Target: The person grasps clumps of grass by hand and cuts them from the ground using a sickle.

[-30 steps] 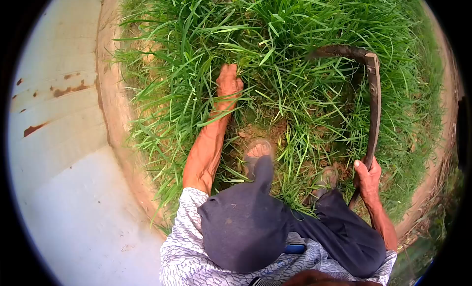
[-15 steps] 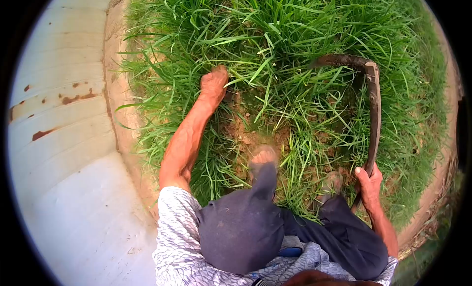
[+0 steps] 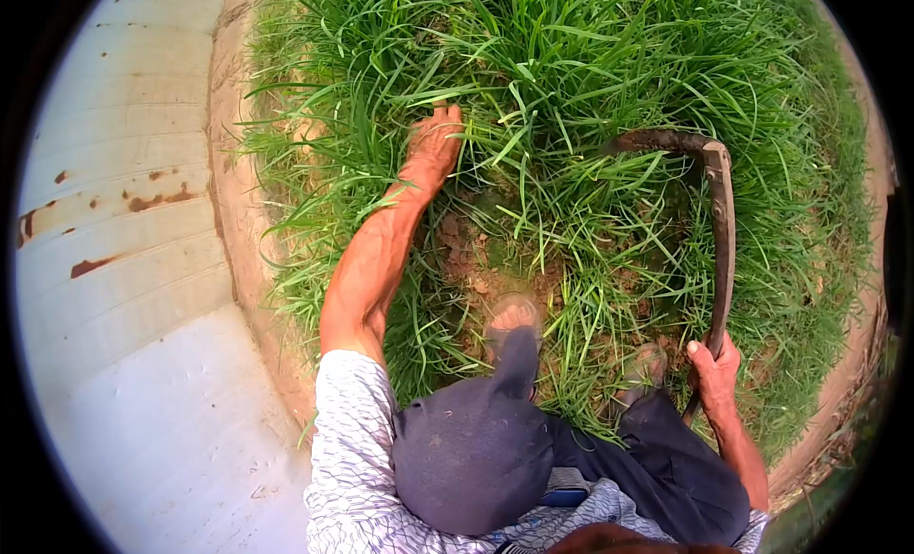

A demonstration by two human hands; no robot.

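My right hand (image 3: 716, 368) is wrapped round the lower part of a long, curved wooden handle. At the handle's top end a dark, rusty sickle (image 3: 725, 240) blade points left into the grass. My left hand (image 3: 437, 143) reaches into the tall green grass (image 3: 590, 40) at the upper centre, its fingers partly apart and the tips among the blades. Whether it grips any grass cannot be made out. Cut or flattened grass lies on brown soil (image 3: 471, 259) between my left hand and my feet.
My two sandalled feet (image 3: 514, 316) stand on the soil below. A pale sheeted surface with rust marks (image 3: 124, 221) runs down the left side, edged by a strip of bare earth (image 3: 233, 164). Another earth strip (image 3: 838, 383) curves along the right.
My left hand moved left and then back up and right, and its fingers look more extended. More bare soil shows below it. My right hand and the sickle have barely shifted.
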